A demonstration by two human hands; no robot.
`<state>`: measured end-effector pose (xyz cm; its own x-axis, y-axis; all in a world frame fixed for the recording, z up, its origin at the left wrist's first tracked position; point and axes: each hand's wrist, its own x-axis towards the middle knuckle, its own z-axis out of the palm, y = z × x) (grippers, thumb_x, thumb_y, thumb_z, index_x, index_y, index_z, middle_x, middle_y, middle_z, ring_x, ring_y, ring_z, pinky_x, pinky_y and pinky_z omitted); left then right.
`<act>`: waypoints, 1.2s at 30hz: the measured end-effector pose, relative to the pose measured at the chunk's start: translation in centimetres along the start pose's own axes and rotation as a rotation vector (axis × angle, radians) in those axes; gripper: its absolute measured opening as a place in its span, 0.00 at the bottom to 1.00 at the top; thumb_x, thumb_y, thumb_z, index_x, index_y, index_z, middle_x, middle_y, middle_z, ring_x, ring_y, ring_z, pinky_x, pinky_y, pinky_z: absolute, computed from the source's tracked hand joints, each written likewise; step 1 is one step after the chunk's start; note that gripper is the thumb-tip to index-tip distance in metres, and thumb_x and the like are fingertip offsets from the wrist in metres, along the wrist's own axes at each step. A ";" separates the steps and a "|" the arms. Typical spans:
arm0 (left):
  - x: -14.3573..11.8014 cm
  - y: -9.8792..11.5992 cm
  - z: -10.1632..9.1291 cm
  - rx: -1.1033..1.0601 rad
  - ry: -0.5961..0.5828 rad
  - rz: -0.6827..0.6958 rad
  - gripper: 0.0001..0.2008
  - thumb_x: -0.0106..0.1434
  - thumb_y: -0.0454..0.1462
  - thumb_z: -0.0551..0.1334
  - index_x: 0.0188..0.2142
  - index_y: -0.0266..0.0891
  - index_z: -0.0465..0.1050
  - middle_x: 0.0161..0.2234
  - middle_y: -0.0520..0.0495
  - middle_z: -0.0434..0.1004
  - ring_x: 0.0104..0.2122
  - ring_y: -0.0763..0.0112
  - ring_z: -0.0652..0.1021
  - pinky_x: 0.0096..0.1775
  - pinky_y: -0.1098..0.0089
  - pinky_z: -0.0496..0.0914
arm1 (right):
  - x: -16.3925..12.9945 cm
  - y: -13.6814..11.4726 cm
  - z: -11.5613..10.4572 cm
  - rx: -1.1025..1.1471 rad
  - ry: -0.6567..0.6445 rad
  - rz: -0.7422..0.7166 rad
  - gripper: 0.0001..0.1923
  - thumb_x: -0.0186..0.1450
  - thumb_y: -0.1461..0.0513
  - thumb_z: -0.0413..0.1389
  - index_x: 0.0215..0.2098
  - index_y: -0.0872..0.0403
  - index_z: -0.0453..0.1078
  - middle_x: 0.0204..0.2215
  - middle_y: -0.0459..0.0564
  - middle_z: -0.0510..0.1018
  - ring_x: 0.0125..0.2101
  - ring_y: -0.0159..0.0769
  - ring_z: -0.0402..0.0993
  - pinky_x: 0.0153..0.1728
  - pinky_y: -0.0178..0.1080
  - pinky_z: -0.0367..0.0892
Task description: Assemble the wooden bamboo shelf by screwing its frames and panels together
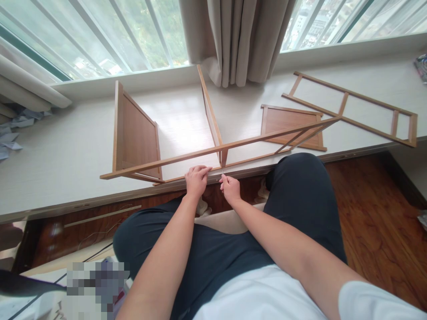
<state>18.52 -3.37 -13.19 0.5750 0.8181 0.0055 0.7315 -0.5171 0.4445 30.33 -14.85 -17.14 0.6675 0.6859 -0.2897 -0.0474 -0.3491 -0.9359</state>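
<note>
A seated person works on a partly assembled wooden shelf frame (187, 155) lying on its side across a pale window ledge (66, 155), just past the knees. The left hand (196, 180) rests flat-fingered on the frame's near rail, fingers curled lightly over the wood as if to steady it. Just to its 3 o'clock, the right hand (230, 189) pinches a thin metal tool (222, 172), too small to identify, perhaps a hex key, its tip pointing up at the joint where a middle divider panel (211, 120) meets the rail.

At the frame's 9 o'clock end stands a fitted side panel (136, 133). Towards 2 o'clock, a loose flat panel (290, 124) lies on the ledge, and beyond it at 3 o'clock a ladder-like side frame (350, 109), both apart from the assembly. A grey curtain (233, 40) hangs at 12 o'clock.

By the look of it, the step in hand is fastening the divider to the near rail. The next move likely calls for keeping the tool seated squarely in the fastener and turning it in small arcs while the left hand keeps the rail from shifting; a slip could strip the fitting or rack the loose far end.
</note>
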 end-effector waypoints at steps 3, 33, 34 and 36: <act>0.0 0.0 0.0 -0.004 0.009 0.005 0.16 0.71 0.38 0.57 0.50 0.56 0.81 0.51 0.50 0.80 0.52 0.59 0.72 0.52 0.58 0.63 | 0.0 -0.2 0.3 0.142 -0.005 0.098 0.22 0.66 0.46 0.54 0.24 0.53 0.71 0.14 0.43 0.70 0.14 0.30 0.63 0.17 0.34 0.60; 0.0 0.0 0.0 -0.012 0.020 0.001 0.15 0.69 0.37 0.59 0.50 0.55 0.81 0.50 0.49 0.80 0.52 0.59 0.72 0.51 0.58 0.63 | 0.7 0.1 -0.6 -0.169 -0.023 -0.079 0.22 0.70 0.50 0.50 0.23 0.52 0.69 0.15 0.45 0.71 0.19 0.33 0.66 0.26 0.35 0.59; 0.0 0.0 0.0 -0.014 0.020 0.000 0.15 0.69 0.37 0.59 0.50 0.55 0.81 0.50 0.49 0.80 0.52 0.59 0.72 0.51 0.58 0.63 | 0.6 0.2 -0.5 -0.045 -0.044 -0.024 0.22 0.69 0.49 0.50 0.23 0.52 0.68 0.13 0.43 0.68 0.17 0.32 0.64 0.23 0.35 0.58; 0.0 0.0 0.0 -0.016 0.020 0.001 0.15 0.69 0.37 0.59 0.50 0.55 0.81 0.50 0.49 0.80 0.52 0.59 0.72 0.51 0.58 0.63 | 0.6 0.2 -0.2 0.161 -0.067 0.085 0.22 0.66 0.47 0.52 0.23 0.52 0.67 0.11 0.40 0.64 0.13 0.29 0.59 0.18 0.34 0.56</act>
<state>18.57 -3.38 -13.21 0.5681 0.8226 0.0242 0.7247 -0.5140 0.4590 30.86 -14.58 -17.45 0.6055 0.7011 -0.3766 -0.2233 -0.3045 -0.9260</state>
